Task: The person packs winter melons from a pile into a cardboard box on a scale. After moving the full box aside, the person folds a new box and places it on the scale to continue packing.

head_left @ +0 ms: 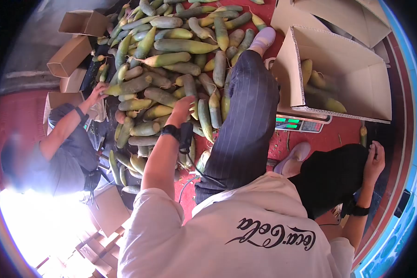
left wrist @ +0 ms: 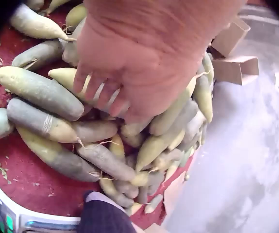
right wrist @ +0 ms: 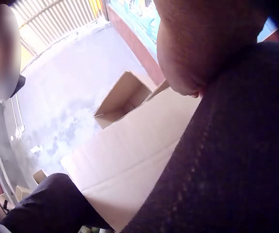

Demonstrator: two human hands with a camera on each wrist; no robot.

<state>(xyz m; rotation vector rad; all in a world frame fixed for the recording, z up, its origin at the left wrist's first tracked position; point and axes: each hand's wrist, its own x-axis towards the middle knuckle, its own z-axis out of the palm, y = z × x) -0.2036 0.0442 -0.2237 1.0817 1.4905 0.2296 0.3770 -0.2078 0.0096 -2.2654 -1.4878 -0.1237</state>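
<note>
A large heap of green radishes point(head_left: 185, 45) covers the red floor. My left hand point(head_left: 183, 110) is over the near side of the heap. In the left wrist view that hand point(left wrist: 129, 82) hangs palm toward the camera, its fingers spread a little and radishes showing through the gaps; nothing is gripped. A pale-tipped radish point(left wrist: 37, 92) lies just beside the fingers. My right hand point(head_left: 375, 162) rests at my right knee with loosely bent fingers and holds nothing. In the right wrist view, dark trouser cloth point(right wrist: 236, 145) hides most of its fingers.
An open cardboard box point(head_left: 343, 74) with several radishes inside sits on a scale point(head_left: 306, 124) with a lit green display. Another person's hand point(head_left: 97, 92) touches a radish at the heap's left edge. Smaller cartons point(head_left: 69, 55) stand at the far left.
</note>
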